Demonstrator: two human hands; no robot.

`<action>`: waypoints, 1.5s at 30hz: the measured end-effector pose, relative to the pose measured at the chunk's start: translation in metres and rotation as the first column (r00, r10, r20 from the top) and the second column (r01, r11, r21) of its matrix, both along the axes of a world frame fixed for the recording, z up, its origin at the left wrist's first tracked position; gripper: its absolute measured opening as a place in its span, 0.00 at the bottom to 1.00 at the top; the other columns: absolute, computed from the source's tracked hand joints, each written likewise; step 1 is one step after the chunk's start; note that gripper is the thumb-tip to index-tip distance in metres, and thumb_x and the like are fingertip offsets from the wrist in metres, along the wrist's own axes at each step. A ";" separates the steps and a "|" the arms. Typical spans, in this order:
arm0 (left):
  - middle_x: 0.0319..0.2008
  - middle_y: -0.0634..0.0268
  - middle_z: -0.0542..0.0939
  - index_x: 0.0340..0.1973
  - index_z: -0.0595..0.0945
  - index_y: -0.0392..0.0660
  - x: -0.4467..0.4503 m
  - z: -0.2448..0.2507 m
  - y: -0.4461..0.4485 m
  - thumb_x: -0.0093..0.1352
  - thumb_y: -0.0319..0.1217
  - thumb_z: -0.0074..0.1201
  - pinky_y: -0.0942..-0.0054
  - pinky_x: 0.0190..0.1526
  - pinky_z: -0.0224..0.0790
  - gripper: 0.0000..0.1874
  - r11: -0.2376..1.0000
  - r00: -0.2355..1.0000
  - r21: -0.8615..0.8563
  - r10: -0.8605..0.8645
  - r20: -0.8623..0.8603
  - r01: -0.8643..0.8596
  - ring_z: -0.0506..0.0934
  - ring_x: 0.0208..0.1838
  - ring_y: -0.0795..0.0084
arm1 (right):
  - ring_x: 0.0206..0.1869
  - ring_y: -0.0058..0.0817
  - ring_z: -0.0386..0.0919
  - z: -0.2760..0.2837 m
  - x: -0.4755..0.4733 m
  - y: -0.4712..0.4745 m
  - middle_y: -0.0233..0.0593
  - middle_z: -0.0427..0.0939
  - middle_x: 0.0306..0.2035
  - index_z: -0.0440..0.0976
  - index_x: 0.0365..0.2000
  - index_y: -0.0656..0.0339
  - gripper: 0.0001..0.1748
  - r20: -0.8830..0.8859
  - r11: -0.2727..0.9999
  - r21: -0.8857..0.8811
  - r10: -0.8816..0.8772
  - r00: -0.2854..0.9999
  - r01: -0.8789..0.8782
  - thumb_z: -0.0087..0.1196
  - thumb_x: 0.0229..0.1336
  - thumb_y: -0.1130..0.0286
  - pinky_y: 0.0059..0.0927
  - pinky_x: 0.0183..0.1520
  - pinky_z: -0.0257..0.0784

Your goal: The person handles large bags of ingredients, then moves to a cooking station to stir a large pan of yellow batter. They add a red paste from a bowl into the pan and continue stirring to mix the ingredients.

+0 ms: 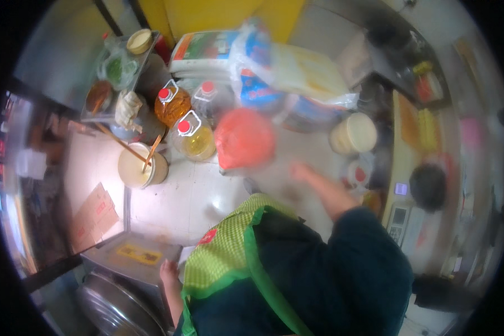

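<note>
My right hand (pixel 303 172) is stretched forward over the tiled floor, blurred, its fingers seemingly curled; whether it holds anything cannot be made out. Nearest to it is a red plastic bag (pixel 245 138), full and rounded, with a visible gap between them. My left hand (pixel 169 271) hangs low at my side, next to the corner of a metal cabinet (pixel 109 252). Its fingers look bent, but their inner side is hidden. Left of the red bag stand oil jugs with red caps, one with yellow oil (pixel 197 143) and one with amber oil (pixel 173 107).
A white bucket (pixel 161 170) with two wooden sticks stands ahead on the left, near flattened cardboard (pixel 94 218). Stacked sacks (pixel 203 54) line the back. On the right are a lidded tub (pixel 353 133) and a counter with a scale (pixel 398 222). A steel pot (pixel 113 308) sits lower left.
</note>
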State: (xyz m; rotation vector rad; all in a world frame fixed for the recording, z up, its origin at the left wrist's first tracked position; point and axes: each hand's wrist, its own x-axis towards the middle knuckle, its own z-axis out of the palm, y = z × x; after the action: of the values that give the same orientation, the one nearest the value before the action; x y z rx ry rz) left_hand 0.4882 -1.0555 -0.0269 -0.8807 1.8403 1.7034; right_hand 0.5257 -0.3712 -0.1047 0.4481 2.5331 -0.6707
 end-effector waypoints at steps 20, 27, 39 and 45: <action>0.41 0.55 0.79 0.51 0.74 0.43 -0.053 -0.069 0.318 0.68 0.44 0.48 0.62 0.44 0.70 0.21 0.832 0.863 -0.246 -0.448 0.232 0.498 0.77 0.44 0.61 | 0.41 0.39 0.78 0.020 -0.043 0.357 0.43 0.80 0.38 0.78 0.35 0.56 0.18 0.112 0.998 0.060 0.007 0.994 -0.014 0.50 0.53 0.54 0.40 0.42 0.72; 0.45 0.59 0.75 0.52 0.69 0.39 -0.205 -0.029 0.582 0.67 0.48 0.50 0.62 0.48 0.68 0.28 0.836 0.832 -0.022 -0.543 0.110 0.549 0.75 0.47 0.65 | 0.36 0.35 0.76 0.020 0.009 0.427 0.41 0.78 0.32 0.76 0.30 0.58 0.16 -0.159 0.727 -0.362 -0.665 0.730 0.583 0.55 0.52 0.55 0.37 0.44 0.71; 0.62 0.45 0.61 0.65 0.54 0.36 -0.288 -0.083 0.899 0.70 0.45 0.48 0.56 0.63 0.59 0.37 0.926 0.877 0.287 -0.337 0.343 0.244 0.64 0.62 0.51 | 0.40 0.42 0.76 -0.029 0.020 0.636 0.50 0.79 0.36 0.76 0.36 0.63 0.19 -0.116 0.752 0.035 -0.651 0.750 0.659 0.51 0.56 0.56 0.40 0.43 0.70; 0.65 0.46 0.57 0.64 0.53 0.31 -0.315 -0.117 0.992 0.69 0.48 0.49 0.58 0.64 0.55 0.41 0.976 0.923 0.120 -0.210 0.323 0.180 0.60 0.66 0.52 | 0.42 0.45 0.76 -0.065 -0.018 0.689 0.53 0.78 0.36 0.74 0.38 0.69 0.26 -0.061 0.633 -0.112 -0.774 0.630 0.766 0.46 0.59 0.52 0.44 0.47 0.68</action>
State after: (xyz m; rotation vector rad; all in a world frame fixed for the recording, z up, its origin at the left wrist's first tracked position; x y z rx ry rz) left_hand 0.1730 -0.0632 -0.1440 -0.8578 1.5566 1.4024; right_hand 0.5081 0.3178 -0.1697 1.5677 2.3106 -1.1028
